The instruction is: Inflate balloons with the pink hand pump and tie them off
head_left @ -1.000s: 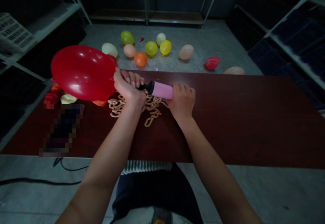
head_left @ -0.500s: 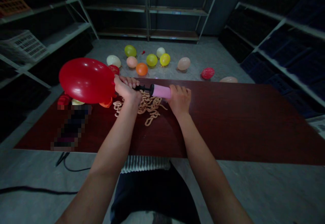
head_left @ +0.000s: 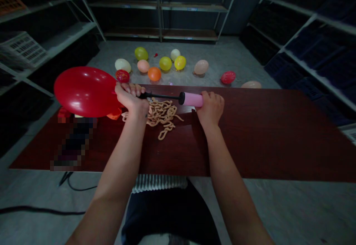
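A large inflated red balloon (head_left: 85,92) extends leftward from my left hand (head_left: 131,96), whose fingers are closed round the black end of a hand pump, by the balloon's neck. My right hand (head_left: 211,108) grips the pink barrel of the pump (head_left: 191,99). Between the two hands a long stretch of black rod shows. Just below the rod, a tangle of tan twisted balloon strands (head_left: 162,115) lies on the dark red-brown table (head_left: 267,133).
Orange (head_left: 114,114) and red pieces lie under the big balloon. A blurred dark object (head_left: 73,143) is at the table's left. Several balloons, including an orange one (head_left: 154,74), rest on the floor beyond. Shelves (head_left: 133,33) stand behind; a black cable (head_left: 41,209) runs at lower left.
My right hand has moved right with the pink barrel and my left hand slightly left, so more black rod shows. The red balloon has shifted left.
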Demonstrator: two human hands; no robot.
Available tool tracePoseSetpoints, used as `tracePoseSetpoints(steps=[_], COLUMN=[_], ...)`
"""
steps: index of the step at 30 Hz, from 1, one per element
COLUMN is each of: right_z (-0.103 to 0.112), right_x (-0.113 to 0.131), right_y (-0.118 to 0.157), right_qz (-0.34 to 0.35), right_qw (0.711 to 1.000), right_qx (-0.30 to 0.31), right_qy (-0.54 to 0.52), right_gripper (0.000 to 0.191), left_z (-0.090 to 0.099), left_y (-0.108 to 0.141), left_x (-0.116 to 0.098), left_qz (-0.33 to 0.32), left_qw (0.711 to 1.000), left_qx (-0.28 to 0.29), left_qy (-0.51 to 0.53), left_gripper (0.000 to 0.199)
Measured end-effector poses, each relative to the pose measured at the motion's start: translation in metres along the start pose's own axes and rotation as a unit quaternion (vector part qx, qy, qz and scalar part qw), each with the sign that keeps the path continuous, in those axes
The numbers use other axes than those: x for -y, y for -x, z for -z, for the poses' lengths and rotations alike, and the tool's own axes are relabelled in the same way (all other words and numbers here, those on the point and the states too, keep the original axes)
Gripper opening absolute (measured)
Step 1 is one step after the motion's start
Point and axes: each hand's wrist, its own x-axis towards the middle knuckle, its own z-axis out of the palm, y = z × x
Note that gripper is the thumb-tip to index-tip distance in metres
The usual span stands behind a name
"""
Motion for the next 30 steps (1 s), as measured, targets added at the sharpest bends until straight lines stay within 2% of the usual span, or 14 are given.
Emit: tracePoseSetpoints(steps=[5, 10, 14, 20, 30], right_z=[0.001, 0.007, 0.010, 0.008, 0.006], right_x=[0.004, 0.023, 0.040, 0.045, 0.040], right_y=[0.001, 0.009, 0.017, 0.019, 0.010], right_qz=[0.001, 0.022, 0.050, 0.075, 0.108], right_qw=[1.000, 0.999, 0.997, 0.993, 0.993], right_qx=[0.018, 0.023, 0.051, 0.072, 0.002], right_qy=[-0.005, -0.013, -0.036, -0.057, -0.042], right_gripper=[0.029, 0.029, 0.025, 0.025, 0.031], left_z=[0.002, 0.007, 0.005, 0.003, -0.008], left_y=[0.002, 0.007, 0.019, 0.029, 0.026], left_x=[0.005, 0.014, 0.024, 0.032, 0.014], left_qz=[-0.008, -0.005, -0.002, 0.007, 0.013], left_qw=[1.000, 0.997, 0.991, 0.990, 0.998], left_qx=[0.006, 0.064, 0.100, 0.095, 0.051], left_qy=[-0.002, -0.039, -0.089, -0.106, -0.044], left_gripper=[0.040, 0.050, 0.058, 0.060, 0.050])
